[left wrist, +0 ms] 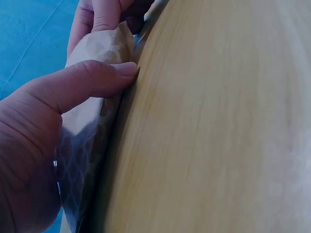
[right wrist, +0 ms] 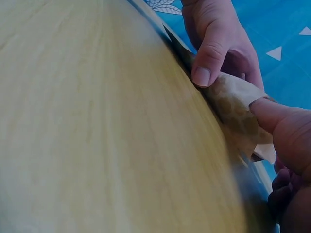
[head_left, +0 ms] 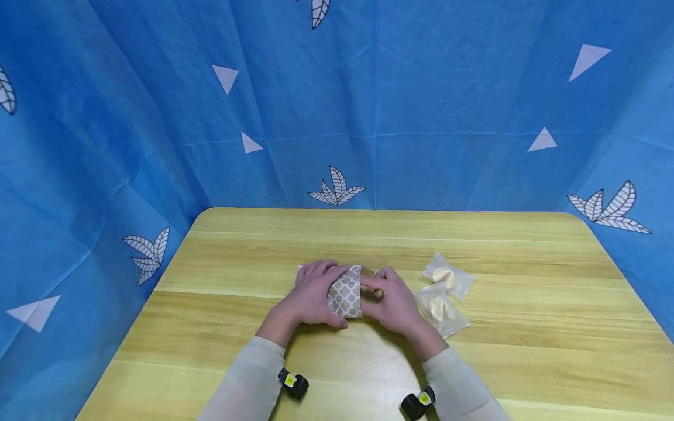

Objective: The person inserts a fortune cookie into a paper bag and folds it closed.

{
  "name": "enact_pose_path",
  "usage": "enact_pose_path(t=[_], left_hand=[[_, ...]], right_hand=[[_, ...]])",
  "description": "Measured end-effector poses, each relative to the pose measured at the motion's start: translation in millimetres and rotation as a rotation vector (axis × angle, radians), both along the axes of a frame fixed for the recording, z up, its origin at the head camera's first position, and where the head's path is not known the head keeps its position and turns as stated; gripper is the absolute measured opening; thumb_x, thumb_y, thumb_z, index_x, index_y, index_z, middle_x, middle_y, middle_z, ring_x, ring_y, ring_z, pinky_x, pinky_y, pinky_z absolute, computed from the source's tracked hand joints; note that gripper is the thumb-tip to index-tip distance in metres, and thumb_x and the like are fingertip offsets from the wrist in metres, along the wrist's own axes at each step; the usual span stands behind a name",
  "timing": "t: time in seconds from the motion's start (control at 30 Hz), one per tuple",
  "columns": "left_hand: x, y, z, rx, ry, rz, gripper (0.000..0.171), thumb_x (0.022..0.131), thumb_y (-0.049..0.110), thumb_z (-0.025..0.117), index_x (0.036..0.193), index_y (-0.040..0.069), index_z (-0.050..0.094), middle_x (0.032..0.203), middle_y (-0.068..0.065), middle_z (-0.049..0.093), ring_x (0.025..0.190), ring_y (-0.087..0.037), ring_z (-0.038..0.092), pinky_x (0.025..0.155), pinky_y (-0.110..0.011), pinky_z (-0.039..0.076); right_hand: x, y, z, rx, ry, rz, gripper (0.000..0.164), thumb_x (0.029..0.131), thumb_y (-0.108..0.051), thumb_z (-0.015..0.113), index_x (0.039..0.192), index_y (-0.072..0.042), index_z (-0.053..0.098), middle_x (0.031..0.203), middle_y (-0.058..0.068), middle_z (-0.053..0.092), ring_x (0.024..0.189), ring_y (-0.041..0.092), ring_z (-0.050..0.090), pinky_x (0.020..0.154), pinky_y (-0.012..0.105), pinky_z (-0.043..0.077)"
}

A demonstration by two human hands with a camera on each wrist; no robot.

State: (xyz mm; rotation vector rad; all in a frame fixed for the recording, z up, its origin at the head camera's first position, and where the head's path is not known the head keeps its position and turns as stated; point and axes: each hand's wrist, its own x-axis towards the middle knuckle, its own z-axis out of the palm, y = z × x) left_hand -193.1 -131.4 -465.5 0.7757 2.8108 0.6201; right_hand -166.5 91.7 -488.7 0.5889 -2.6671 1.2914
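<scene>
Brown-and-white patterned paper bag [head_left: 344,295] flat on wooden table [head_left: 537,339], mouth toward right hand [head_left: 395,301]. Left hand [head_left: 315,294] spread over bag, gripping it, thumb at near edge, fingers toward far edge. Right thumb and index finger apart at bag mouth, thumb partly inside; other fingers curled, whether gripping paper, cannot tell. Two translucent packets [head_left: 442,310], pale contents, just beside right hand.

No lettering is legible; the yellow labels [head_left: 290,380] on the black wrist devices [head_left: 299,388] are too small
</scene>
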Motion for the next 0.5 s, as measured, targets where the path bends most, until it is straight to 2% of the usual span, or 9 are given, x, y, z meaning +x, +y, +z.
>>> enact_pose_path(t=[0.27, 0.5], left_hand=[[-0.6, 1.9, 2.1, 0.006, -0.014, -0.003, 0.119, 0.055, 0.052, 0.089, 0.157, 0.024, 0.035, 0.148, -0.008, 0.040, 0.138, -0.033, 0.030, 0.113, -0.057, 0.011], [-0.8, 2.1, 2.6, 0.031, -0.008, -0.002, 0.118, 0.054, 0.051, 0.090, 0.156, 0.023, 0.037, 0.146, -0.009, 0.041, 0.136, -0.032, 0.032, 0.113, -0.056, 0.012]], right_hand=[[-2.7, 0.0, -0.4, -0.008, 0.007, 0.042, 0.054, 0.069, -0.017, 0.091, 0.121, -0.018, 0.075, 0.093, 0.004, 0.049, 0.080, 0.018, 0.047, 0.065, 0.032, 0.044], [-4.8, 3.4, -1.0, -0.028, 0.008, 0.048, 0.050, 0.071, -0.013, 0.090, 0.119, -0.013, 0.076, 0.091, 0.004, 0.051, 0.076, 0.017, 0.049, 0.064, 0.031, 0.045]])
